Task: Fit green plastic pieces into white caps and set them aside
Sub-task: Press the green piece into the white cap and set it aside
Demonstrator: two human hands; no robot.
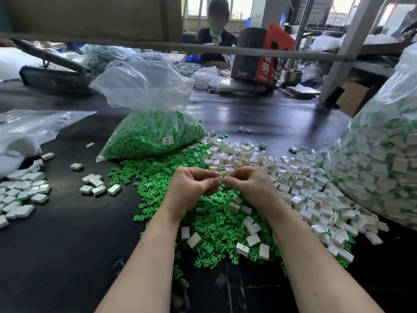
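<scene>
My left hand (191, 184) and my right hand (246, 184) meet fingertip to fingertip above the black table, both pinching one small white cap (220, 180). Whether a green piece sits in it is hidden by the fingers. Under my hands lies a heap of loose green plastic pieces (209, 222). To the right spreads a pile of empty white caps (293, 184). Finished caps (20, 190) lie grouped at the far left, with a few more (97, 184) nearer the middle.
An open clear bag of green pieces (153, 132) stands behind the heap. A large bag of white caps (383, 163) fills the right side. Crumpled clear plastic (27, 129) lies at the left. Another person sits across the table (270, 118), beyond a metal rail.
</scene>
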